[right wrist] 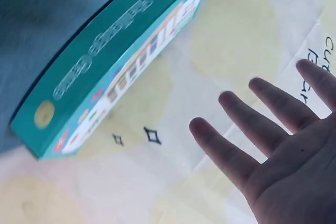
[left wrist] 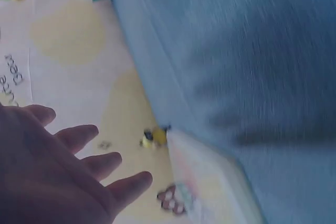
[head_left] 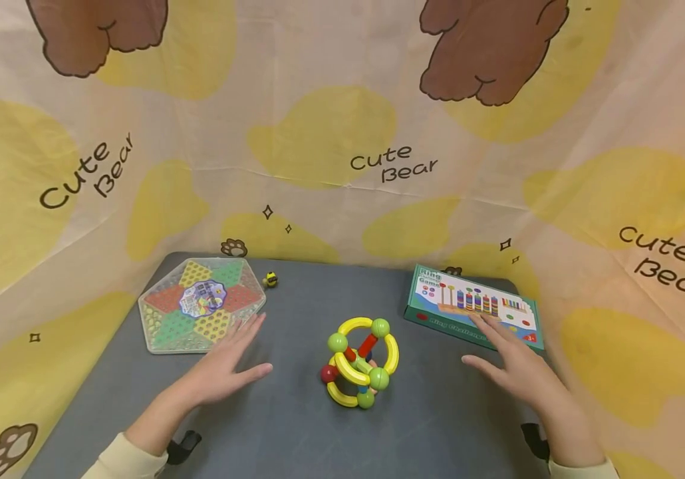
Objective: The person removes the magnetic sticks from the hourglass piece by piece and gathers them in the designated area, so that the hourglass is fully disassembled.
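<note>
Both hands hover over the grey table with fingers extended and nothing in them. My left hand (head_left: 223, 369) is in front of a hexagonal Chinese checkers board (head_left: 163, 299) in a clear case, its fingertips overlapping the near edge in the head view. On the other side, my right hand (head_left: 513, 362) is spread near a green Ring Challenge Game box (head_left: 474, 306), fingertips overlapping the box's front. Between the hands stands a round frame of magnetic building sticks and balls (head_left: 353, 369), with yellow curved rods, green balls, one red ball and straight red rods inside.
A small yellow-and-black bee figure (head_left: 271, 279) sits by the back edge of the table (head_left: 318, 293), right of the checkers board. Printed cloth (head_left: 318, 146) with "Cute Bear" lettering rises behind and along both sides.
</note>
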Available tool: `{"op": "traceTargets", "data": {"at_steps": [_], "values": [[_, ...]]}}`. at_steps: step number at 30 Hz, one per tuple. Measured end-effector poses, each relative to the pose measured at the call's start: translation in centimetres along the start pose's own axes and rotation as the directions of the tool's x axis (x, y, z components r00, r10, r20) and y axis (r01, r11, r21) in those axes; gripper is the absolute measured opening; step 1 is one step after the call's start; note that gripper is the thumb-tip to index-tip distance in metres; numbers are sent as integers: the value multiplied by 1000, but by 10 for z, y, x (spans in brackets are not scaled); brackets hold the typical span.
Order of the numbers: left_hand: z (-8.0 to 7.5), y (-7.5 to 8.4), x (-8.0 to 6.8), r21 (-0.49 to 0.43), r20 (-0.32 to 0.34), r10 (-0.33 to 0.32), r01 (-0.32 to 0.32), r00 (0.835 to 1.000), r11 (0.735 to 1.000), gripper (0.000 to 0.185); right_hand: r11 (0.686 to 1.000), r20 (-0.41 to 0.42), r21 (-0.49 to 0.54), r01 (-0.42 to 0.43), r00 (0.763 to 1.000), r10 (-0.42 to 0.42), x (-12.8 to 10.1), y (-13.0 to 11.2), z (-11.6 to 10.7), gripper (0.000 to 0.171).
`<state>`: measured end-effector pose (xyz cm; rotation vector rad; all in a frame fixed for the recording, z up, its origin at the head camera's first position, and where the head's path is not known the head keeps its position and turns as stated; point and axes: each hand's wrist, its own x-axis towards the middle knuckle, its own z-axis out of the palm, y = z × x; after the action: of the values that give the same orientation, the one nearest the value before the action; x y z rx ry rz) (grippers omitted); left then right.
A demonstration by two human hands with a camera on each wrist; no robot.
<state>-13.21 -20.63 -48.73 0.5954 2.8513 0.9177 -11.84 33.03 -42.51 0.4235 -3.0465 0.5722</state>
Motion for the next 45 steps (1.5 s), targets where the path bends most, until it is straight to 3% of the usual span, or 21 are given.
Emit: {"op": "traceTargets", "data": {"at_steps": [4, 12, 21, 27, 34, 39, 45], "values": [[21, 5, 3, -98, 49, 22, -17, 999, 995, 87, 999, -8, 27, 34, 999, -34, 6, -8, 10, 66], [62, 14, 13, -278, 147, 1, 40, 989, 960, 93, 978, -80, 154, 141, 988, -130, 20, -28, 36, 50], [92, 32, 28, -404, 213, -30, 116, 977, 907, 86, 935, -152, 318, 157, 982, -113, 31, -57, 59, 44], [104, 43, 37, -410, 204, -56, 138, 977, 902, 87, 908, -138, 395, 137, 986, -88, 38, -73, 61, 42], [118, 58, 45, -391, 119, -89, 130, 989, 911, 76, 835, -64, 546, 67, 997, -38, 50, -93, 65, 43], [129, 64, 50, -365, 38, -82, 91, 996, 927, 62, 827, -19, 562, 9, 1000, 2, 58, -98, 69, 43], [136, 66, 57, -326, 5, -30, 30, 1000, 945, 55, 826, -2, 564, -16, 1000, 21, 61, -98, 71, 37]]}}
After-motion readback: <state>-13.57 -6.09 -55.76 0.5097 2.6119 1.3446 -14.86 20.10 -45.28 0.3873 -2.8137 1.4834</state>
